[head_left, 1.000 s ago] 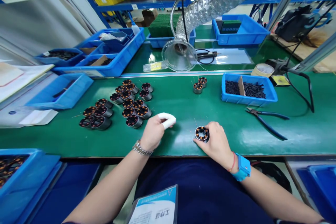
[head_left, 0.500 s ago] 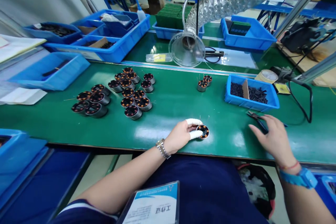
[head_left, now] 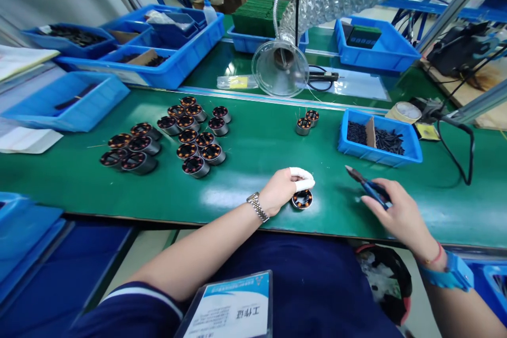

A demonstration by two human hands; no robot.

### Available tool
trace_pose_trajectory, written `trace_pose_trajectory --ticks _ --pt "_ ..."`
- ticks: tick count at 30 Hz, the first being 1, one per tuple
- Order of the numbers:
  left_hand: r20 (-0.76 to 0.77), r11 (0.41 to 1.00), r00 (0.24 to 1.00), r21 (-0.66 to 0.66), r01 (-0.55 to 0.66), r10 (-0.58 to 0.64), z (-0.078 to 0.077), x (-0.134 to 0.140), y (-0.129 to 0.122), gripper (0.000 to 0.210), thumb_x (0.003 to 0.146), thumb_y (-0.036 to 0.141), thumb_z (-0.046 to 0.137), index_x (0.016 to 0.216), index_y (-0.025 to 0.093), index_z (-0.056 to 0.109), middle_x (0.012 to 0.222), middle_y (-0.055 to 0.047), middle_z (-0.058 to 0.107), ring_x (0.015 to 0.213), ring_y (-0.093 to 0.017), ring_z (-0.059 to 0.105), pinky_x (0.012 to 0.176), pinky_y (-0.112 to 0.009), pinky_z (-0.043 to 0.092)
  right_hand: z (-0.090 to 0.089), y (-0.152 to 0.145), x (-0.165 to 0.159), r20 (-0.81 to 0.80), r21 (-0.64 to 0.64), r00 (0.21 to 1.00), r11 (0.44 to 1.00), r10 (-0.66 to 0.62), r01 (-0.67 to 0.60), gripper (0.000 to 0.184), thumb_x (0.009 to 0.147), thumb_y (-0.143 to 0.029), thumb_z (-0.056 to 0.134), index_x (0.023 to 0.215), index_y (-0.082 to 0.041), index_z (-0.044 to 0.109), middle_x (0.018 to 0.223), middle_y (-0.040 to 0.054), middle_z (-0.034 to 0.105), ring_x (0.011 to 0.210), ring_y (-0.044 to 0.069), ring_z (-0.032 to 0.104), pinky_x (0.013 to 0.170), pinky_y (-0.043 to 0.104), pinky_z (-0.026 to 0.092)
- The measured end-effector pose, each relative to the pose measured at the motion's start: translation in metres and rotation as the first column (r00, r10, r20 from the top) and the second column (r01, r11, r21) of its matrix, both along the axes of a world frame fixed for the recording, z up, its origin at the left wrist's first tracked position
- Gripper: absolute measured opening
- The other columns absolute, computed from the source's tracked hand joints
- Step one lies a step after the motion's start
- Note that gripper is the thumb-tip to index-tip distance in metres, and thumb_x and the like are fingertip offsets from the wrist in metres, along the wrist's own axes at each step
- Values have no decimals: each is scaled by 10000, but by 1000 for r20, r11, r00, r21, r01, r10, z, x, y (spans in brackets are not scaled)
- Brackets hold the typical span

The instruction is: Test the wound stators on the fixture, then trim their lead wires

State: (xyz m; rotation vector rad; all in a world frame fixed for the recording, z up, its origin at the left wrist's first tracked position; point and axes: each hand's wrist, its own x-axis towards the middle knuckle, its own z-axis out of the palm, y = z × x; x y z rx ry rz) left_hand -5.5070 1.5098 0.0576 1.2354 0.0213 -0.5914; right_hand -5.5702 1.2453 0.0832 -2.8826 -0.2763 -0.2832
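Note:
A round motor stator [head_left: 302, 199], with copper coils in a metal ring, lies on the green bench in front of me. Just above its far edge, my left hand [head_left: 287, 186] pinches with white-covered fingertips. What sits between those tips is too small to make out. My right hand [head_left: 400, 211] grips the blue handles of the cutting pliers [head_left: 366, 184], whose jaws point left and away from me. A gap of bench separates the pliers from the stator.
Several more stators [head_left: 196, 166] stand in groups on the left, and two stators [head_left: 303, 126] farther back. A divided blue bin [head_left: 380, 157] of black pieces sits at right. A clear extraction hood [head_left: 281, 68] hangs over the bench. Blue trays [head_left: 174, 74] line the back left.
My right hand has picked up the pliers and brought them left. My left hand has shifted from holding the stator's side to pinching above its far edge.

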Motion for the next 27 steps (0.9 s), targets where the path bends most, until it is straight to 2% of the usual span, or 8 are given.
trace_pose_trajectory --ticks 3,7,27 --pt "-3 1000 1000 7 -11 11 2 -1 -1 175 568 229 729 671 125 634 668 -10 623 642 -112 558 686 -263 430 9 26 1 -94 101 987 988 128 -119 426 800 -455 534 1125 -186 473 974 93 531 866 204 531 773 335 451" --pt "19 999 1000 27 -18 18 4 -3 -1 177 573 246 727 682 131 649 686 -15 633 653 -119 554 675 -262 426 11 42 6 -134 111 971 977 195 -181 407 812 -430 520 1139 -194 465 1027 105 526 933 227 523 792 372 453" --pt "51 999 999 47 -3 0 4 -4 -1 169 603 265 711 696 136 654 689 -16 633 653 -122 558 643 -248 422 13 50 6 -91 59 978 982 186 -181 365 819 -435 505 1084 -186 492 912 76 560 798 195 554 691 321 465"
